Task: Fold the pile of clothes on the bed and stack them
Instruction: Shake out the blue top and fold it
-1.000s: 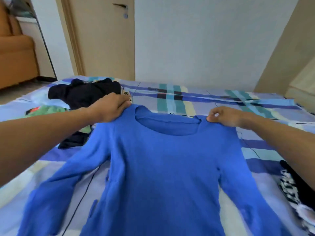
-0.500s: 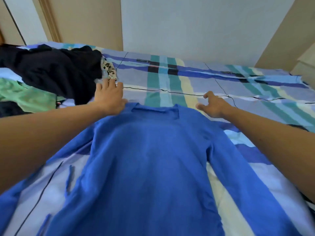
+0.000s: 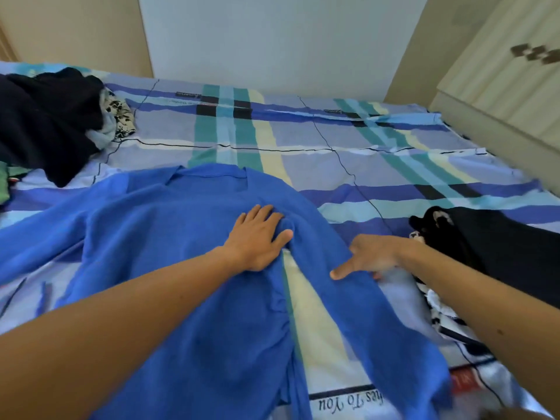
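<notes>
Plaid bedsheet covers the bed, where a blue sweater lies spread out at centre. The left hand presses flat on its body, fingers straight. The right hand rests on the nearby sleeve, thumb extended; whether it pinches the cloth cannot be told. Dark clothes are heaped far left.

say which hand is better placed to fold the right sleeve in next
Right. The right hand holds the right sleeve, thumb on top; the left hand lies flat on the blue top, likely pinning it.
</notes>
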A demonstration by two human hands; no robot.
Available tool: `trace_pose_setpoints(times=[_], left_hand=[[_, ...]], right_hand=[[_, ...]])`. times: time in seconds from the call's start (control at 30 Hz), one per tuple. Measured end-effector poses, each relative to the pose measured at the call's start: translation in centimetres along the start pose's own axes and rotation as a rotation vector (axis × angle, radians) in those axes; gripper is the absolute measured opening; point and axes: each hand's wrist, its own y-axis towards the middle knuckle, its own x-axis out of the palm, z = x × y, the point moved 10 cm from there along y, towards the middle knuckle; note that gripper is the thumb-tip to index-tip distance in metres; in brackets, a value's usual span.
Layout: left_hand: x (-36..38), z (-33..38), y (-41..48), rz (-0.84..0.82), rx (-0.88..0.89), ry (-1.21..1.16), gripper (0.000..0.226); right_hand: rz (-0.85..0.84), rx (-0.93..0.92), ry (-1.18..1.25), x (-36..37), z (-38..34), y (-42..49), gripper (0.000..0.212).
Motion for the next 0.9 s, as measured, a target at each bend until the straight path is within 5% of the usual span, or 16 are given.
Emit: trace_pose_setpoints(times=[0.1, 0.27, 0.37, 0.5, 0.7, 0.9], left_hand=[[1.6, -0.5, -0.5, 0.037, -0.019, 0.071, 0.074], [1.3, -0.6, -0.4, 0.095, -0.040, 0.018, 0.094], [0.5, -0.5, 0.2, 0.114, -0.074, -0.075, 0.098], [-0.7, 0.3, 1.3, 0.163, -0.099, -0.148, 0.091], [2.0, 0.2, 1.1, 0.132, -0.120, 0.082, 0.119], [2.3, 0.2, 1.5, 0.151, -0.116, 0.157, 0.106]], right_hand=[[-0.033, -0.094, 0.054, 0.4, -0.2, -1.7, 0.013], [0.133, -0.147, 0.507, -7.8, 0.3, -1.9, 0.016], [0.396, -0.208, 0.371, -17.2, -1.4, -3.2, 0.008], [0.530, -0.181, -0.183, -25.1, -4.0, -5.3, 0.025], [0.382, -0.024, -0.565, -24.2, 0.1, -1.9, 0.031], [0.176, 0.060, -0.362, -17.1, 10.1, 3.1, 0.057]])
